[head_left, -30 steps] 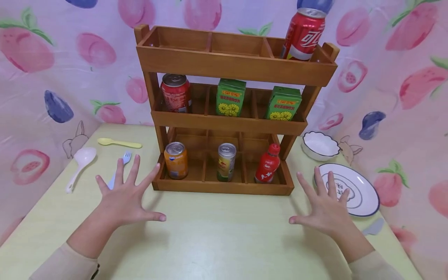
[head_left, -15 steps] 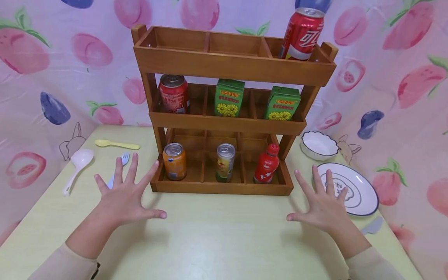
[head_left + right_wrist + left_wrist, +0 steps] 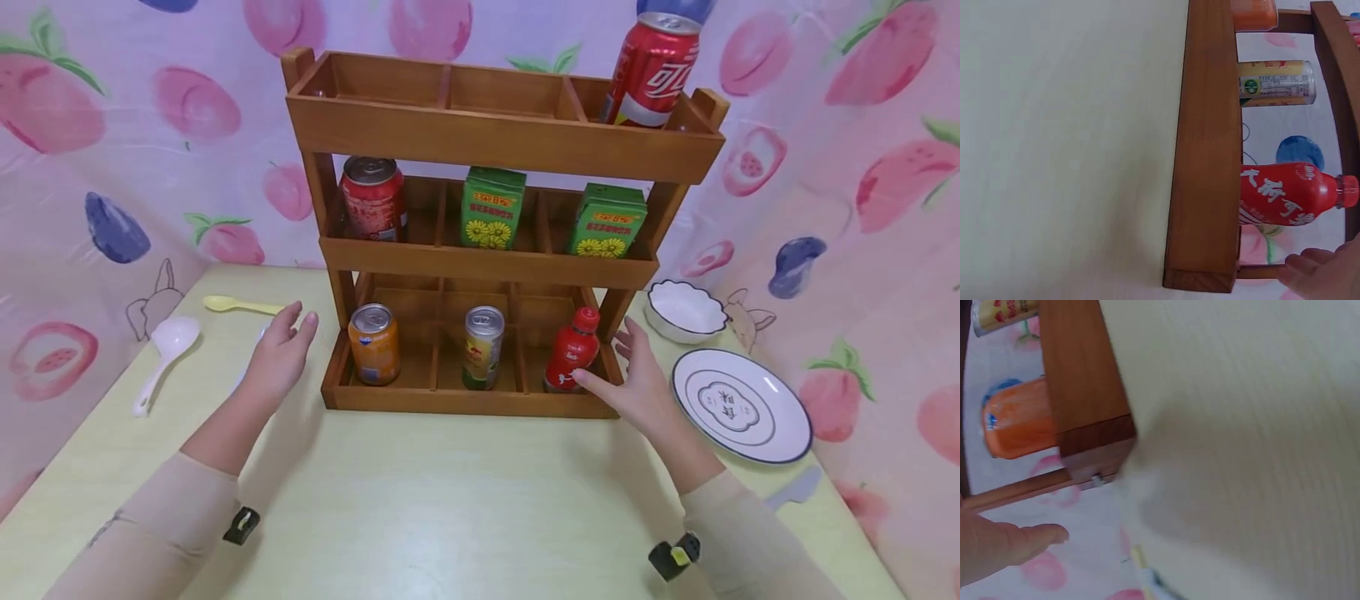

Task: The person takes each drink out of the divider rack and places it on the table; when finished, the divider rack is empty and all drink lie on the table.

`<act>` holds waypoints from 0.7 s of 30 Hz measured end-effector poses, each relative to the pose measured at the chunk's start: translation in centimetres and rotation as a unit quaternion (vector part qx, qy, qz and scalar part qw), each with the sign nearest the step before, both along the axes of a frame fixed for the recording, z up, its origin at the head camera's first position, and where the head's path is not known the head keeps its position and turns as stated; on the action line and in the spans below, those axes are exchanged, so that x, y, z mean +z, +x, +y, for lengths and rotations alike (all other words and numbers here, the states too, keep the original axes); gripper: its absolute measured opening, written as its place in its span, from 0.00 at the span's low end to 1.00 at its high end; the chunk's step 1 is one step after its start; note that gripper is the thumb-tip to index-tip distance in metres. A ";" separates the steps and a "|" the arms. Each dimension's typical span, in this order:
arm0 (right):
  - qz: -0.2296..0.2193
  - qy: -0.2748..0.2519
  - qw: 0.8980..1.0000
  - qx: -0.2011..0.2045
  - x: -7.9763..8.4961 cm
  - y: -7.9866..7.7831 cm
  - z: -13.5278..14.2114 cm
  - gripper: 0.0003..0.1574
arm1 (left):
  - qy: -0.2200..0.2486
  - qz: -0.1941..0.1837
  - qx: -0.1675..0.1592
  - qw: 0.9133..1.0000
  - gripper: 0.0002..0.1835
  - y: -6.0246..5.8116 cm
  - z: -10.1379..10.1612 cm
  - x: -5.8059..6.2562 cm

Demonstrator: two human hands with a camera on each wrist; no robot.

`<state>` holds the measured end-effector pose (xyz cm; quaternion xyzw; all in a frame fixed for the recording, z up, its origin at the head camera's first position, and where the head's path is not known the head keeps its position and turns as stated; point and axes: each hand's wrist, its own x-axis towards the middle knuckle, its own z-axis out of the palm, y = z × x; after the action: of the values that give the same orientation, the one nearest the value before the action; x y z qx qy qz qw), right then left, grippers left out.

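Note:
My left hand [image 3: 277, 358] hovers left of the wooden shelf rack [image 3: 480, 402], holding nothing, and mostly hides a light blue fork [image 3: 242, 377]. An orange can [image 3: 374, 346] stands in the lowest tier's left compartment, right of that hand. At the rack's lower right corner is my right hand [image 3: 637, 379], fingers spread and bare of any object. Its thumb overlaps the red bottle [image 3: 573, 354] in the head view; the right wrist view has a gap between the fingers and the bottle [image 3: 1288, 194]. A small yellow-green can [image 3: 483, 348] stands in the lowest middle compartment.
The middle tier bears a red can [image 3: 373, 200] and two green drink cartons [image 3: 492, 208]. A red can [image 3: 654, 71] stands top right. Left lie a yellow spoon [image 3: 236, 304] and white ladle [image 3: 174, 340]; right, a bowl [image 3: 686, 312], plate [image 3: 772, 417] and knife [image 3: 797, 488].
Both hands have moved forward and turned from a palm-down spread. The right hand has come up to the red bottle's side; the left has gone over the fork. Nothing on the rack has moved.

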<state>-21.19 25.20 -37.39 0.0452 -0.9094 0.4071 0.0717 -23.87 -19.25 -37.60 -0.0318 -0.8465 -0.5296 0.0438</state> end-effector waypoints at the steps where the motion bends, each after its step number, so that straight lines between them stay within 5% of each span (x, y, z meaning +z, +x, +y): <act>1: -0.008 -0.017 1.000 -0.005 -0.1 -0.5 -0.1 0.67 | 0.042 -0.025 0.004 0.999 0.38 -0.6 0.0 -0.4; 6: -0.027 -0.071 0.997 -0.008 -1.1 -2.7 -0.3 0.62 | 0.217 -0.134 0.010 0.967 0.34 -3.0 0.4 -2.8; 10: -0.034 -0.067 0.997 -0.021 -1.8 -3.7 -0.3 0.56 | 0.264 -0.194 0.010 0.945 0.32 -4.1 0.9 -4.2; 12: -0.036 -0.070 0.997 -0.025 -2.2 -4.1 -0.4 0.54 | 0.263 -0.209 0.009 0.942 0.32 -4.4 1.1 -4.6; 21: -0.021 -0.104 0.994 0.003 -2.5 -4.3 -1.3 0.45 | 0.226 -0.187 0.001 0.956 0.29 -4.4 1.4 -5.6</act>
<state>-25.54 23.94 -39.84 0.0319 -0.8631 0.5009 0.0554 -28.31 -17.89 -43.17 0.0796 -0.6980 -0.7033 -0.1085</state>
